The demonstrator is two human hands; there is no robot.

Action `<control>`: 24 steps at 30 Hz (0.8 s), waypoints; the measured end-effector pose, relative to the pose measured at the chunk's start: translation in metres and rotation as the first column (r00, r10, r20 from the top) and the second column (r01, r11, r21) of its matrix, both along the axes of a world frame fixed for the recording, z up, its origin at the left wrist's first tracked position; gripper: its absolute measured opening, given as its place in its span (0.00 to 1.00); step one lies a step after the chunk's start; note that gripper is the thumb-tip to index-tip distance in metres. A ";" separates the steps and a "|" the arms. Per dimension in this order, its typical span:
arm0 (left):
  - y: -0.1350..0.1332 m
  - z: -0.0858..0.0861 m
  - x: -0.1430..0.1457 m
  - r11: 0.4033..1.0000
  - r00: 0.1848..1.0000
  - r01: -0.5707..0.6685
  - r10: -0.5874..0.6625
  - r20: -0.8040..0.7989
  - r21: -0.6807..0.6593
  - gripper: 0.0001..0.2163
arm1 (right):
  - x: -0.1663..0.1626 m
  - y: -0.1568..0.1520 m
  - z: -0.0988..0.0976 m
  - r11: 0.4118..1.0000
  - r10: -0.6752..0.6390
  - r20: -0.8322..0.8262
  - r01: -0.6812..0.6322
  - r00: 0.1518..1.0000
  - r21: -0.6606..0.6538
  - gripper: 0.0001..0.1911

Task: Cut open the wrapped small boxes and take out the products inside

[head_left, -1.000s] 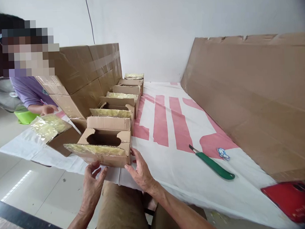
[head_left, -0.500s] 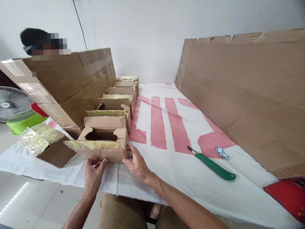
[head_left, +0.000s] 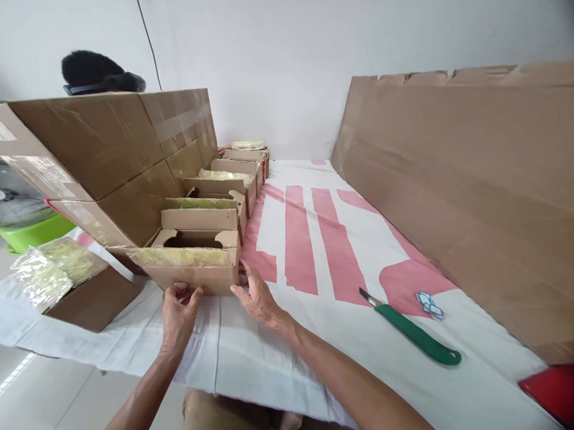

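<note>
A: Left hand [head_left: 177,316], right hand [head_left: 256,297]?
B: Fingers spread flat against the near carton [head_left: 195,268], nothing gripped; squared at row's front, table edge [head_left: 236,380].
A: Knife [head_left: 416,336]?
B: Untouched, well right.

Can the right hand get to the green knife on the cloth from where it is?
Probably yes. The right hand rests at the small box's corner with open fingers, holding nothing. The green knife lies to its right on the white and pink cloth, with only bare cloth between them.
</note>
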State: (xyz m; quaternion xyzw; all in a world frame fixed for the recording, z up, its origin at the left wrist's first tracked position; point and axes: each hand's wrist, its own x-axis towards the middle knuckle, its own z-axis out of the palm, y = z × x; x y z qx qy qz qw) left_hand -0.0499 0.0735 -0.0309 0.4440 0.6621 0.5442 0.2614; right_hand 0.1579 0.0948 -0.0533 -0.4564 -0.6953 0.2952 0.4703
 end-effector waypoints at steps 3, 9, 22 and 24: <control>-0.004 -0.004 0.001 1.000 0.999 0.022 -0.022 0.037 -0.014 0.27 | 0.001 -0.003 0.001 1.000 0.011 -0.002 -0.011 1.000 0.009 0.39; -0.005 -0.006 0.003 0.998 0.998 0.046 -0.044 0.033 -0.046 0.27 | 0.000 -0.002 -0.001 1.000 -0.011 0.011 0.011 1.000 0.021 0.38; 0.024 -0.012 0.016 0.999 1.000 0.016 -0.016 0.010 0.042 0.21 | 0.003 0.030 -0.010 0.999 -0.014 0.000 0.014 1.000 0.029 0.36; 0.032 -0.013 0.017 0.999 1.000 0.026 -0.026 0.014 0.048 0.20 | 0.004 0.037 -0.009 1.000 -0.019 0.001 0.019 1.000 0.021 0.37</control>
